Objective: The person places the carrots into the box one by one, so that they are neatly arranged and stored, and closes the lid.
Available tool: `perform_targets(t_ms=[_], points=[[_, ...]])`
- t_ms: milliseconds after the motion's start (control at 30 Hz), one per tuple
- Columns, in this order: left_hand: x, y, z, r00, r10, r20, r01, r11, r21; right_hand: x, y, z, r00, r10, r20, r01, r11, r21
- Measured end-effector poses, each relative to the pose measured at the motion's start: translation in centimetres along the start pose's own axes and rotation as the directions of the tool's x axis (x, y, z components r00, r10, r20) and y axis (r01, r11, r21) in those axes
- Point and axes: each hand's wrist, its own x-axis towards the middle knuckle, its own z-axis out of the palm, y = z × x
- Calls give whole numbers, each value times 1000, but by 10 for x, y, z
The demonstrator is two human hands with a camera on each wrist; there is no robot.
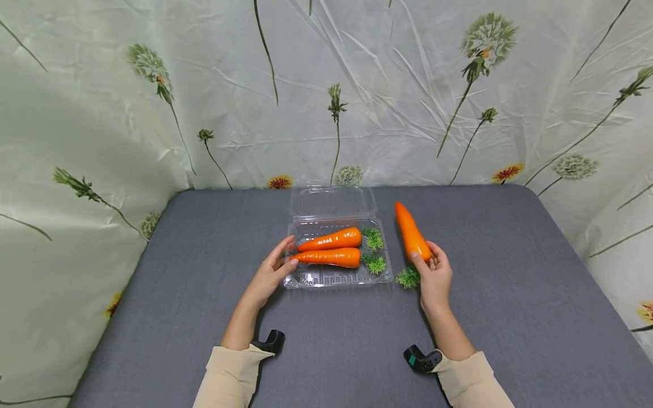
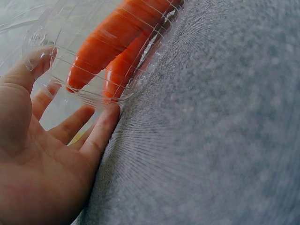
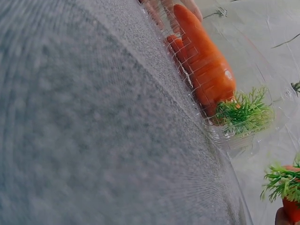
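A clear plastic clamshell container [image 1: 326,279] lies with its lid [image 1: 334,203] folded back. Inside rest two orange carrots, an upper carrot [image 1: 331,240] and a lower carrot [image 1: 330,258], with green leafy tops on the right. My left hand [image 1: 267,277] touches the container's left edge, its fingers spread and mostly straight; the thumb lies over the rim near the lower carrot's tip. To the container's right, my right hand [image 1: 435,277] grips a third carrot [image 1: 410,229] by its thick end, the tip pointing away. Green leaves [image 3: 281,183] of this carrot show in the right wrist view.
A grey cloth-covered table [image 1: 336,340] lies beneath everything. Behind it hangs a pale curtain [image 1: 285,113] printed with flowers. Each wrist wears a black camera, the left one [image 1: 272,341] and the right one [image 1: 422,359] both near the beige cuffs.
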Motion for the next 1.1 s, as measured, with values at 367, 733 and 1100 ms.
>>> perform_targets(t_ms=[367,733,1100], points=[[1,2,-1,1000,-26,12,27,999,-36,1,-11,3,999,-37,5,36,978,206],[0,-1,0,1000,13,4,-13,1000,-6,-4,-28,13,985,-124,124,82,951,298],[0,-1,0,1000,1,-4,-1,1000,-8,-5,-37,35,945,-224,240,150,945,291]])
